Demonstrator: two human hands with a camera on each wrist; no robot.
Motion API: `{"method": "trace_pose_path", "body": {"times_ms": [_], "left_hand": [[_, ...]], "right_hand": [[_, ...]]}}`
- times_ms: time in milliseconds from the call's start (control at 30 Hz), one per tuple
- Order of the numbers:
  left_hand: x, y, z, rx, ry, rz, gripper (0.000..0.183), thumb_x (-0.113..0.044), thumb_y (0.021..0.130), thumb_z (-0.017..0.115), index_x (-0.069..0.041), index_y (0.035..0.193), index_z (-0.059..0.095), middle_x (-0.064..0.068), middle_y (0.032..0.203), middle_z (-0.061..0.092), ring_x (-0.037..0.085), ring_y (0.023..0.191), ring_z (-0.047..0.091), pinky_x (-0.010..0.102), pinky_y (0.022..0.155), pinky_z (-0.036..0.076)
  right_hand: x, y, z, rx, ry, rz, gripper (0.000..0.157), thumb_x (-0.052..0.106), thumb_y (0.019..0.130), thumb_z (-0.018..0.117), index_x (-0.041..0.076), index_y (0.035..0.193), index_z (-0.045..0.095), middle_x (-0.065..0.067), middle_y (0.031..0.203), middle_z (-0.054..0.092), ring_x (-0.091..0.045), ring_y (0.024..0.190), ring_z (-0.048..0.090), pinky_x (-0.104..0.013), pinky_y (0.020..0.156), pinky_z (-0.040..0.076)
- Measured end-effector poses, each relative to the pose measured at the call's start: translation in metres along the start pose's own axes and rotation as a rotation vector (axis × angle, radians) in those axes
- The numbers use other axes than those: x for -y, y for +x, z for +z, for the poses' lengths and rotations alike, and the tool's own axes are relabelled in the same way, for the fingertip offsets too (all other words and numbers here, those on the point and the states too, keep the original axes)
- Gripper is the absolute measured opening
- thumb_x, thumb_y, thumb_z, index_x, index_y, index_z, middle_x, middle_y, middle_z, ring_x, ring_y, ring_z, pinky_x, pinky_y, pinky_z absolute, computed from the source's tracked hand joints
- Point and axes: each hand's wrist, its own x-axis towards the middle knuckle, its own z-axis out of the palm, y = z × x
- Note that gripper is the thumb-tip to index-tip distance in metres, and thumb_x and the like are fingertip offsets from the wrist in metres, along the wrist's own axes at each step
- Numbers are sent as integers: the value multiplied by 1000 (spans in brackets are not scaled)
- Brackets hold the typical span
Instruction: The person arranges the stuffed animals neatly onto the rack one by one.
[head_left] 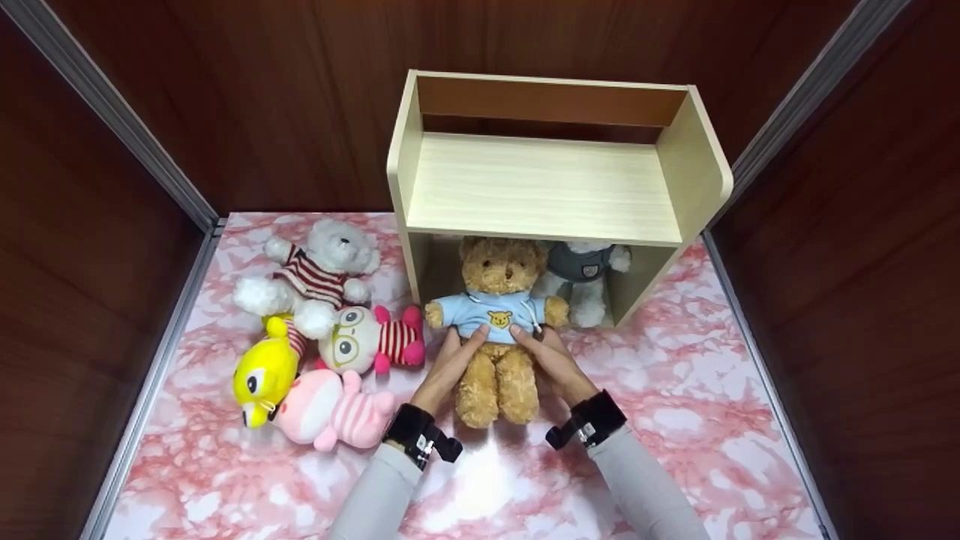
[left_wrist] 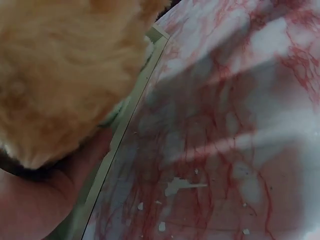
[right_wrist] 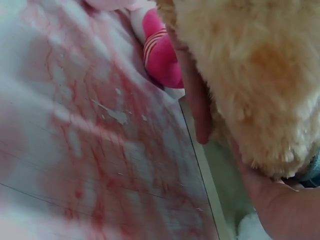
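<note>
Both hands grip a brown teddy bear (head_left: 496, 307) in a light blue hoodie at its waist, thumbs lying on the front of the hoodie. My left hand (head_left: 451, 361) is on one side of the bear and my right hand (head_left: 553, 358) on the other; the other fingers pass behind it. The bear is upright, its head within the lower opening of a pale wooden shelf (head_left: 547, 187) and its legs out in front. Inside that compartment, to the right, sits a white plush toy (head_left: 585, 274) in a grey top, its head hidden by the shelf board. Brown fur fills much of both wrist views.
Left of the shelf lie a white bear (head_left: 322, 270) in a striped sweater, a yellow plush (head_left: 266, 371), a pink plush (head_left: 334, 411) and a big-eyed plush (head_left: 375, 341) with pink limbs. Dark wooden panels (head_left: 285, 97) enclose the red-and-white marbled surface (head_left: 712, 420).
</note>
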Motion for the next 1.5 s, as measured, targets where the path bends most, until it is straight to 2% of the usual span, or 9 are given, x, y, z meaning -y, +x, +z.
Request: {"method": "trace_pose_path", "body": {"times_ms": [133, 300, 467, 633, 833, 967, 1133, 1267, 1500], "left_hand": [[-1, 4, 0, -51, -3, 32, 97, -61, 94, 66, 2, 159, 28, 23, 162, 36, 34, 152, 31, 46, 126, 21], [1, 5, -5, -130, 10, 68, 85, -52, 91, 75, 2, 149, 46, 20, 146, 56, 32, 137, 50, 44, 119, 35], [7, 7, -8, -171, -12, 127, 65, -33, 94, 75, 8, 139, 54, 23, 136, 61, 34, 130, 55, 44, 116, 39], [11, 8, -12, -203, -22, 131, 57, -22, 95, 74, 12, 136, 54, 26, 132, 62, 36, 126, 57, 45, 114, 41], [11, 6, -24, -276, -3, 94, 63, -30, 95, 73, 11, 139, 51, 26, 136, 60, 37, 130, 55, 45, 116, 40], [10, 5, -32, -305, 7, 82, 67, -32, 94, 74, 11, 140, 50, 26, 140, 57, 36, 133, 52, 44, 118, 37], [11, 3, -32, -310, -20, 57, 71, -31, 93, 75, 11, 143, 46, 27, 145, 52, 38, 138, 48, 45, 120, 33], [12, 3, -30, -320, -5, 47, 74, -36, 94, 74, 10, 146, 45, 27, 148, 50, 38, 140, 45, 46, 121, 31], [8, 7, -28, -283, -14, 44, 83, -43, 94, 74, 8, 151, 40, 27, 153, 46, 38, 143, 42, 47, 122, 30]], "right_hand": [[6, 0, 1, 11, -57, -13, 36, 27, 99, 72, 1, 120, 61, -5, 109, 67, -19, 104, 65, -32, 95, 54], [15, -1, -1, 61, -149, -23, 12, 19, 100, 70, 8, 96, 65, 5, 79, 58, -10, 74, 56, -24, 70, 51], [21, -2, -5, 136, -263, -37, 19, 19, 100, 69, 3, 111, 67, -1, 99, 68, -16, 94, 65, -37, 93, 54], [19, -1, -6, 155, -372, -53, 24, 25, 100, 71, 4, 110, 65, -1, 84, 57, -20, 79, 54, -36, 78, 50], [23, 4, -13, -68, -474, -172, 40, 16, 100, 67, -9, 131, 62, -23, 119, 69, -37, 107, 67, -48, 99, 54], [33, 14, -24, -282, -793, -379, 28, 10, 96, 67, -3, 121, 71, -19, 115, 73, -35, 106, 68, -46, 95, 54], [38, 28, -36, -383, -1400, -568, 33, 21, 95, 72, 5, 123, 72, -22, 129, 65, -46, 119, 60, -63, 97, 50], [37, 38, -38, -361, -1636, -461, 55, 41, 95, 73, 16, 143, 62, -28, 149, 49, -57, 137, 41, -81, 100, 36], [41, 51, -43, -237, -1655, -209, 71, 50, 95, 71, 28, 158, 45, -29, 165, 22, -72, 140, 18, -89, 96, 27]]}}
